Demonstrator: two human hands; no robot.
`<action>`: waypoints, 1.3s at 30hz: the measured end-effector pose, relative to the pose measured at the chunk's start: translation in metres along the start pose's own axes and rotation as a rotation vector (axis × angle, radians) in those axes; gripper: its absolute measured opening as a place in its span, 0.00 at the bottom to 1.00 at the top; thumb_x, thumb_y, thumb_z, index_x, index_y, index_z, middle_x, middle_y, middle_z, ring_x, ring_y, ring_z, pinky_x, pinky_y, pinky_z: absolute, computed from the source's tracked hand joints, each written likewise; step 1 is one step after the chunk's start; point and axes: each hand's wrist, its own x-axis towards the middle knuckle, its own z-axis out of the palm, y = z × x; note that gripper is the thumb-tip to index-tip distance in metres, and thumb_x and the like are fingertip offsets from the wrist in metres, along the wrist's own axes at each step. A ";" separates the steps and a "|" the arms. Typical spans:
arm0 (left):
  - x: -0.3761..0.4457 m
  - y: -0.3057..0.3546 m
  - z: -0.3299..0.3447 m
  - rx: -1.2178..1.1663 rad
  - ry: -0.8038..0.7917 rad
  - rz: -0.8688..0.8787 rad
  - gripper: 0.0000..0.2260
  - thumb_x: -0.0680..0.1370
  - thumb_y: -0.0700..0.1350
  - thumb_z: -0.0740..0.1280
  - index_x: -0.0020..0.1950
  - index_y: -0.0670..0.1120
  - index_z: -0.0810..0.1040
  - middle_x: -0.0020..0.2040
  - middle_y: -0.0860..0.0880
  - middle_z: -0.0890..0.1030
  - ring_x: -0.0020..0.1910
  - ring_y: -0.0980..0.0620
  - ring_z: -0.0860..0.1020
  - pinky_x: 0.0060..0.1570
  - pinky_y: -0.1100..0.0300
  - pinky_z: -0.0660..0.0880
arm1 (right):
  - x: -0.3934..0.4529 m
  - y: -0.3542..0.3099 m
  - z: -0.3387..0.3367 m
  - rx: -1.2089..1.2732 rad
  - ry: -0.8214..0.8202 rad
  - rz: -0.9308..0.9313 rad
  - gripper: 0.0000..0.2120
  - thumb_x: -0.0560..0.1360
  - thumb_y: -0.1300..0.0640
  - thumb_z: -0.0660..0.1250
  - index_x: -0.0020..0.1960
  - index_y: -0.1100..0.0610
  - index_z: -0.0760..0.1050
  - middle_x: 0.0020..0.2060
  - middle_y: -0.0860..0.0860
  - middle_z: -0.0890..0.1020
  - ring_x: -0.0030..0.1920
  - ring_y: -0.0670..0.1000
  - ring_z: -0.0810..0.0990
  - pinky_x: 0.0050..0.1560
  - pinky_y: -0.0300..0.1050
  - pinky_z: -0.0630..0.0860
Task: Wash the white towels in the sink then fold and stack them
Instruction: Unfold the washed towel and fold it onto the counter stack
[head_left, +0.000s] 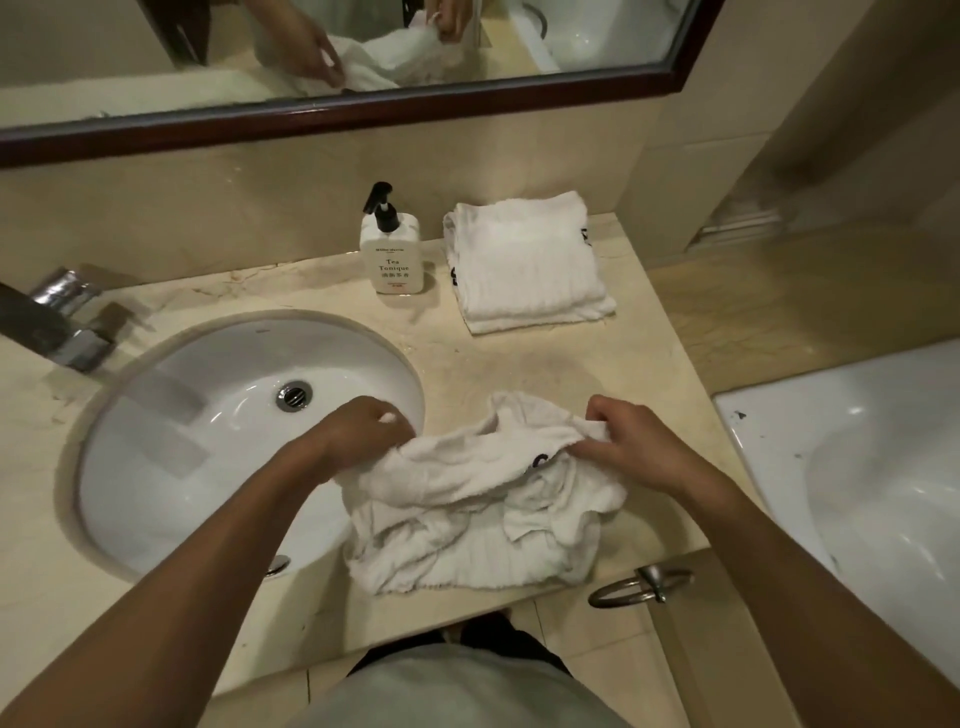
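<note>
Your left hand (371, 428) and right hand (631, 447) each pinch an upper edge of the crumpled white towel (478, 499), which sags onto the counter (649, 374) below your fingers. Beyond them sits the folded stack (524, 260), seemingly two towels.

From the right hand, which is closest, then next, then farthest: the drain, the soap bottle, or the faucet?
Measured from the right hand in the head view:
1. Drain, in the sink to its left.
2. Soap bottle, at the back of the counter.
3. Faucet, far left, beyond the sink.
</note>
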 end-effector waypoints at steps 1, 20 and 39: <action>0.000 0.003 0.003 -0.105 0.024 0.051 0.06 0.78 0.42 0.68 0.45 0.48 0.84 0.45 0.53 0.83 0.46 0.52 0.80 0.44 0.61 0.73 | 0.002 -0.003 0.001 -0.047 0.024 -0.017 0.14 0.76 0.50 0.73 0.43 0.51 0.67 0.36 0.47 0.75 0.37 0.48 0.73 0.34 0.41 0.64; 0.015 0.022 0.058 0.169 -0.260 0.242 0.10 0.79 0.42 0.65 0.49 0.54 0.85 0.48 0.58 0.83 0.51 0.57 0.80 0.56 0.59 0.76 | 0.042 0.015 0.051 0.204 0.284 0.147 0.15 0.80 0.53 0.67 0.66 0.53 0.75 0.61 0.52 0.71 0.56 0.52 0.77 0.55 0.41 0.69; 0.035 0.097 0.059 0.651 -0.286 0.560 0.11 0.81 0.49 0.65 0.60 0.48 0.81 0.53 0.47 0.83 0.47 0.50 0.77 0.52 0.51 0.75 | 0.016 -0.001 0.031 -0.275 0.353 -0.627 0.11 0.74 0.55 0.74 0.53 0.56 0.75 0.44 0.53 0.76 0.33 0.53 0.77 0.29 0.45 0.72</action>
